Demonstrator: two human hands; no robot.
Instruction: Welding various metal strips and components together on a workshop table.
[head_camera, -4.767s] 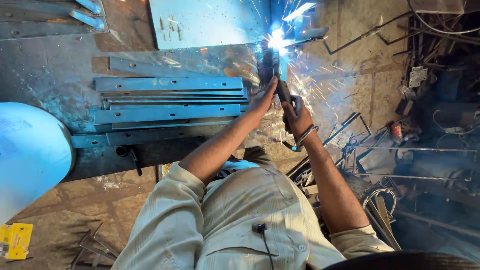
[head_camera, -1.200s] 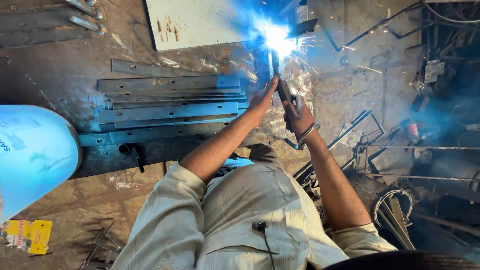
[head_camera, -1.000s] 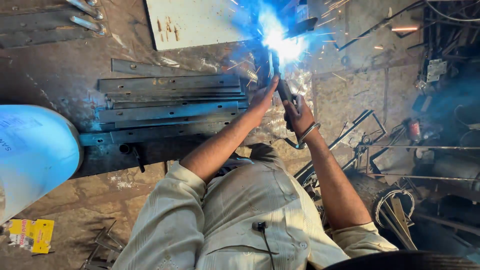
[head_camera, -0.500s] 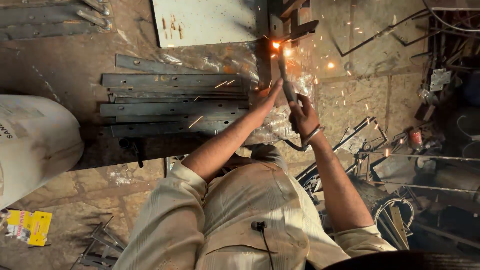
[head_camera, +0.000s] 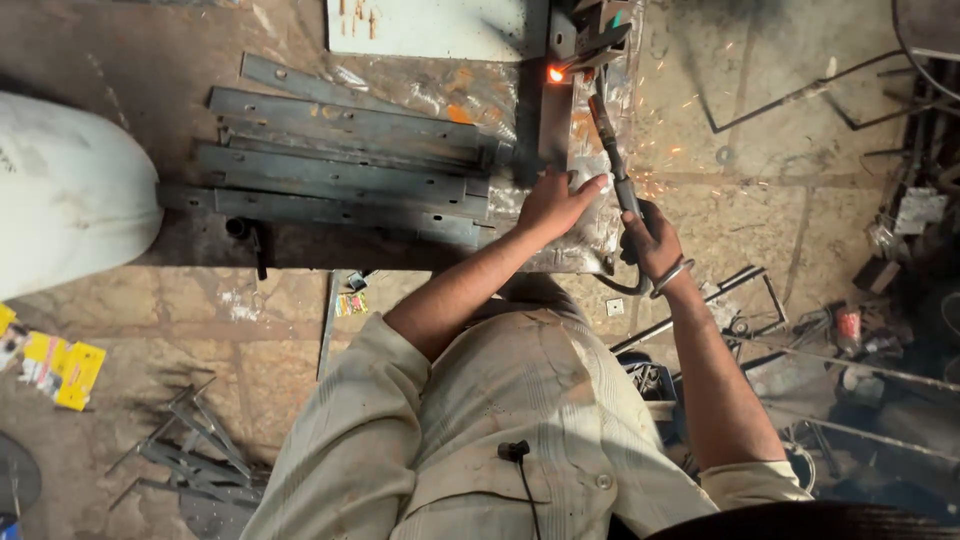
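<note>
Beige short-sleeved shirt, clip microphone with cable, metal bangle (head_camera: 672, 279) on right wrist.

I see my right hand (head_camera: 650, 240) gripping the welding electrode holder (head_camera: 612, 150), its tip at a glowing orange weld spot (head_camera: 556, 73), while my left hand (head_camera: 553, 203) presses the upright steel bar (head_camera: 553, 125) beside stacked flat bars (head_camera: 340, 165).

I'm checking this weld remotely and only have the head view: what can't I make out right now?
- Weld joint: the glowing spot is too small and bright to show the seam.
- Electrode holder: the right hand wraps its grip, hiding the handle.
- Metal under the left hand: covered by palm and fingers.
- White sheet: cut off by the top edge.
- Pale rounded object: cut off at the left edge.
- Clutter at right: dark, unclear.
</note>
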